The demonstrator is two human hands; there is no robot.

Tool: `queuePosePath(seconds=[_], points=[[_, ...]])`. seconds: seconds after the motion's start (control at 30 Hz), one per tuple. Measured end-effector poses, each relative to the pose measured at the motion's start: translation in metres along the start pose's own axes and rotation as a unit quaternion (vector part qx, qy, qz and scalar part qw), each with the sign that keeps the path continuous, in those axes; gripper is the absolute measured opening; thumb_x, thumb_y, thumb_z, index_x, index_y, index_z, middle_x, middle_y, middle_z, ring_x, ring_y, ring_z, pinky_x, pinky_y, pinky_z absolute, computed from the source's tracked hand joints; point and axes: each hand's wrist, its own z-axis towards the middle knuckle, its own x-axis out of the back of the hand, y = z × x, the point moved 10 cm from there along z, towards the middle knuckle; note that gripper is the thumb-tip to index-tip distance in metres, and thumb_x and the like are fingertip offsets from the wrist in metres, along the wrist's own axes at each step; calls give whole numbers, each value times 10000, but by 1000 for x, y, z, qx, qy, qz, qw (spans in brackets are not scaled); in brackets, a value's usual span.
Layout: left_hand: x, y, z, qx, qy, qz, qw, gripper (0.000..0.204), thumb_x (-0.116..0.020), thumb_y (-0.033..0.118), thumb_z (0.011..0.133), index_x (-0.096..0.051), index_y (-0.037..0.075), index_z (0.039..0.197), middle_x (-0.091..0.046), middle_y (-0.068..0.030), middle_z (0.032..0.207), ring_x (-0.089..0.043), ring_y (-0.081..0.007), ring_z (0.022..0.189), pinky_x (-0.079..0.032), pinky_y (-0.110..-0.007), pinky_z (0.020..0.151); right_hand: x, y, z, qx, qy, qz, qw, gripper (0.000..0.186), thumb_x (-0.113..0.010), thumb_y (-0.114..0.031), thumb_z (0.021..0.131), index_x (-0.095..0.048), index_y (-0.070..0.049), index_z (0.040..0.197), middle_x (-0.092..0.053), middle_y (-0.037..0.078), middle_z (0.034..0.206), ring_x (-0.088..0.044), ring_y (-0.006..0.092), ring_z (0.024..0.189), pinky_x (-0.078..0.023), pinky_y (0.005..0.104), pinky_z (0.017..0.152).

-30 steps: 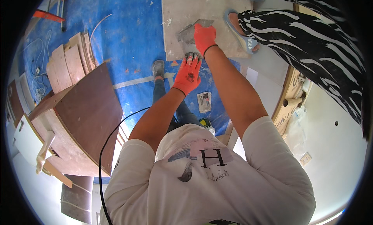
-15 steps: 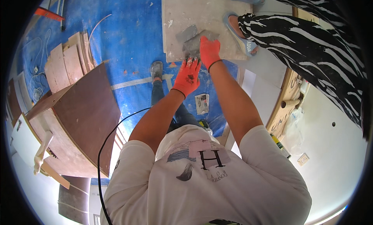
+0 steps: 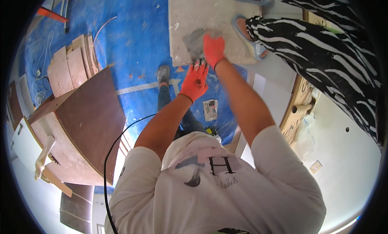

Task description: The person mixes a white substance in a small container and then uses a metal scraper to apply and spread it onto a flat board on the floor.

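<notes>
A thin dark grey sheet [image 3: 194, 43] lies on the beige board [image 3: 210, 9]; its material is not clear. My right hand [image 3: 214, 48], in an orange-red glove, is closed at the sheet's right side and slightly blurred. Grey flat material shows by its knuckles, and the fingertips are hidden. In a matching glove with whitish smudges on the fingers, my left hand [image 3: 195, 82] lies flat with fingers stretched forward. Its fingertips reach the board's near edge, just below the grey sheet.
Another person's sandalled foot [image 3: 244, 30] stands on the board's right side, below patterned trousers [image 3: 299, 36]. A large brown wooden box [image 3: 91, 121] and stacked panels [image 3: 68, 68] stand left on blue floor sheeting [image 3: 133, 28]. A black cable [image 3: 115, 143] runs past my left arm.
My right hand has shifted slightly left and toward me, and the grey flat material by it has moved along. The left hand stays almost in place.
</notes>
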Motion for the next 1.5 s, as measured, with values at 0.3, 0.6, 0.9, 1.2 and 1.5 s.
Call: queuePosePath(seconds=[0.3,0.6,0.9,1.2,1.5], points=[[2,-1,-1,-6,25,0,1000,787,-677,422,851,-486,21,1500,-442,-193,1567,-356,-387,1494,-266,-535,1247,-38,-5,0,18,-5,-52,998,170,-604,-217,908,-665,-68,966,-693,135,844,-682,289,799,-522,427,765],[-11,-3,0,-9,41,15,999,763,-640,458,890,-502,22,1501,-479,-215,1558,-374,-418,1485,-245,-551,1260,-60,37,-6,-86,-22,247,965,185,-652,-198,874,-665,-21,927,-719,159,832,-693,316,806,-547,451,759],[-7,-12,7,6,56,-69,996,693,-646,457,914,-538,52,1466,-498,-209,1537,-431,-405,1436,-286,-541,1235,-27,22,-18,-164,-60,303,937,211,-637,-154,921,-662,0,1062,-729,176,864,-706,376,763,-556,434,682],[60,-107,32,54,182,9,982,757,-639,491,939,-485,29,1519,-490,-281,1514,-428,-478,1429,-274,-576,1227,126,174,-145,-122,11,351,929,419,-686,-41,916,-634,-95,1329,-667,110,1271,-638,273,1216,-571,373,921],[14,-19,-15,90,84,-15,992,750,-668,465,924,-491,37,1514,-500,-278,1488,-423,-488,1428,-287,-599,1218,98,162,-199,-311,69,586,745,268,-706,-189,969,-697,-57,1203,-743,79,1108,-752,216,929,-617,361,751]])
